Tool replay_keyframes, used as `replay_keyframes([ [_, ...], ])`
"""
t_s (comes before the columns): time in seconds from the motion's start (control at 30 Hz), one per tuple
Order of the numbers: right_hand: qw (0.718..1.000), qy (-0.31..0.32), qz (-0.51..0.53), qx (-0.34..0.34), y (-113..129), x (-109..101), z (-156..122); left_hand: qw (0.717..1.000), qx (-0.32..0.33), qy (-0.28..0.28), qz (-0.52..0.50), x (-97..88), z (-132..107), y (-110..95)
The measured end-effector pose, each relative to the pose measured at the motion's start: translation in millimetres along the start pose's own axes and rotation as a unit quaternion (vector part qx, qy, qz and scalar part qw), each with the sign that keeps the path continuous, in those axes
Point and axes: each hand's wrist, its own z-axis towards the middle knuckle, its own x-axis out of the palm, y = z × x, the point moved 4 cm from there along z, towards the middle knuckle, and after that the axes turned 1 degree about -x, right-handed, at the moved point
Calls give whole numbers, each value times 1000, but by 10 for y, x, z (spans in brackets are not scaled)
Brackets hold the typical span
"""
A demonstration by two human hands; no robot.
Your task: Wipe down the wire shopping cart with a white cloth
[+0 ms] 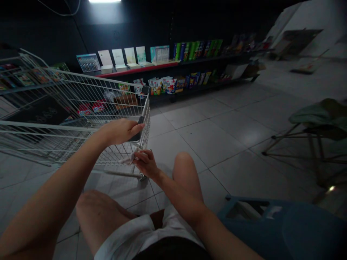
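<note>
A wire shopping cart [81,94] stands on the tiled floor in front of me, tilted toward the left. My left hand [120,130] is closed round the dark corner piece of the cart's rim. My right hand [145,163] sits just below it, fingers pinched on a small white cloth [127,159] pressed against the cart's lower wire side. My bare knees show beneath both arms, so I am crouched or seated low.
Dark shelves [162,66] with books and coloured packets line the back wall. A folding chair [317,133] with green fabric stands at the right. A blue plastic stool or crate [284,224] lies at the lower right. Another rack [21,77] is at the left.
</note>
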Motion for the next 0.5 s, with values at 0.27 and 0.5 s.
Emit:
replay_keyframes([
  [0.27, 973, -100, 63, 200, -490, -456, -96, 1000, -3, 0, 12, 12, -16, 8],
  [0.5, 928, -235, 154, 243, -339, -468, 749, 1000, 4, -8, 30, 3, 4, -31],
])
